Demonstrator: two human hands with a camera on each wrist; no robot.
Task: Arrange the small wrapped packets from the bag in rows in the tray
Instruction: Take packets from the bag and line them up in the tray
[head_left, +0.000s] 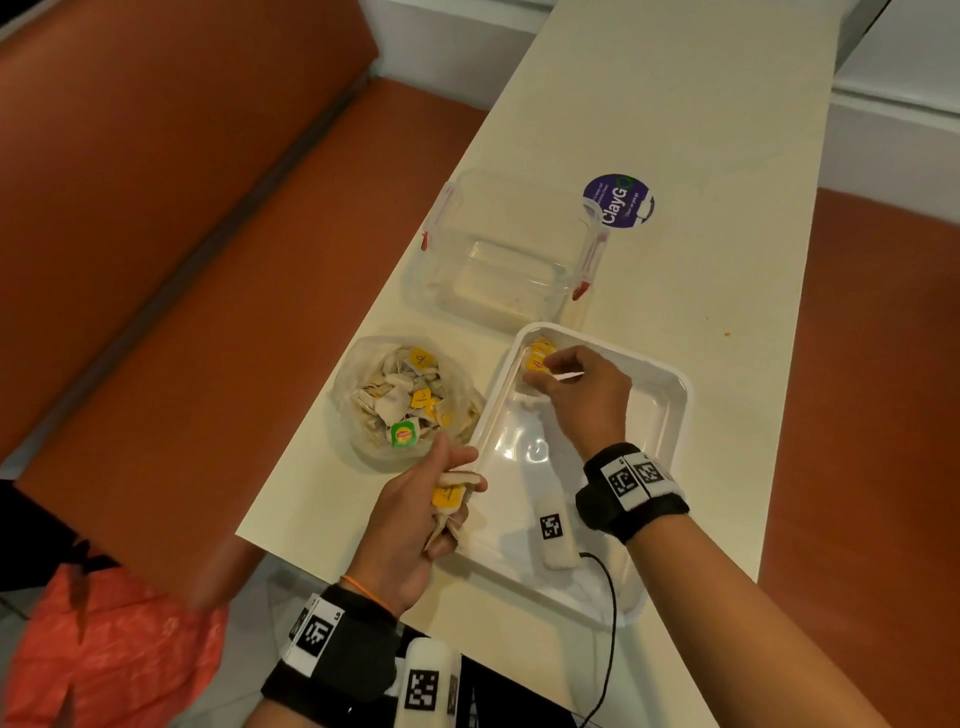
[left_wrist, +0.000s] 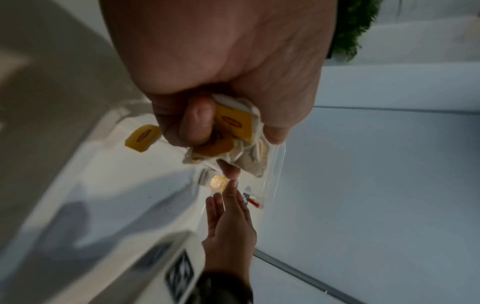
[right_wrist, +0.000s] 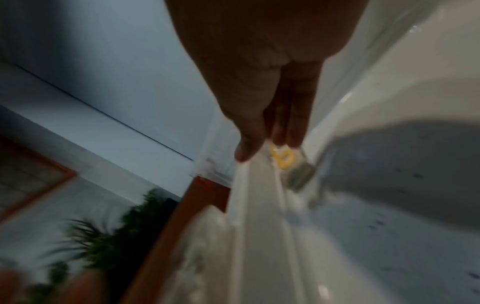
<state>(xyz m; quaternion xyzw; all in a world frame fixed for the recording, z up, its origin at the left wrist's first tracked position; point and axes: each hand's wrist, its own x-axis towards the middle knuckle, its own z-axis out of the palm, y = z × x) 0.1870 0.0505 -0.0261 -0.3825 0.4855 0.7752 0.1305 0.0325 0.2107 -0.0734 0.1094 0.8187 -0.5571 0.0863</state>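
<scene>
Already a few yellow-labelled packets (head_left: 537, 355) lie at the tray's (head_left: 675, 395) far-left corner, about 11 o'clock inside the white rim, and the right hand (head_left: 582, 392) reaches over them with fingers loosely curled at the top one; whether it pinches that packet or only nudges it I cannot tell. The left hand (head_left: 415, 519) hovers at 7 o'clock of the tray, beside its near-left edge, fingers closed round a small bunch of packets (head_left: 449, 501), one tag dangling on its string in the left wrist view. That dangling tag seems the likeliest trouble: strings could tangle, so drawing one packet may drag others out or scatter them over the worktop (head_left: 649, 130). The bag (head_left: 410, 397) sits open at 9 o'clock of the tray, still holding many packets. The laid packets appear to overlap, running from 11 toward 5 o'clock along the left wall; each one's own long axis is too small to read.
</scene>
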